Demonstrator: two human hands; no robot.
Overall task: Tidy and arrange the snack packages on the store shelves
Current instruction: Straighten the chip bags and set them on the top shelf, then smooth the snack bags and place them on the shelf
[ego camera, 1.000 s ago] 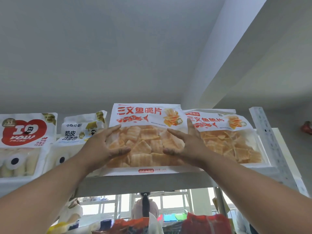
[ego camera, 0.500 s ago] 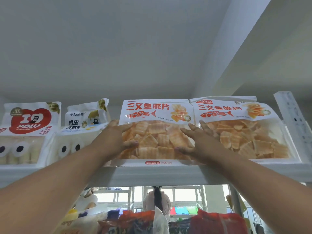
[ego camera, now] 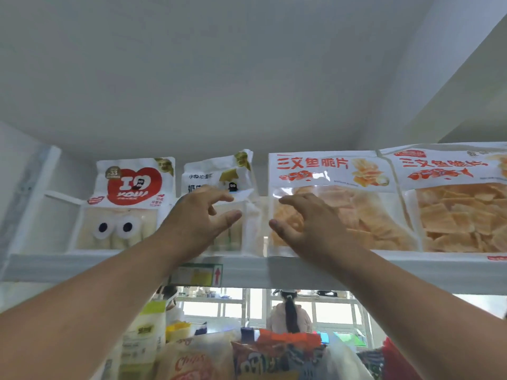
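overhead, both hands, left hand [ego camera: 201,215] and right hand [ego camera: 307,223], are held half-open, gripping nothing, at the gap between the bread package [ego camera: 236,174] and crisp package [ego camera: 329,171] above the shelf edge [ego camera: 247,270].

The white top shelf [ego camera: 384,272] carries four upright snack bags in a row. From the left: a red-heart roll bag [ego camera: 129,204], a tilted white roll bag [ego camera: 236,171], and two salmon crisp bags [ego camera: 354,187] [ego camera: 455,204], side by side.
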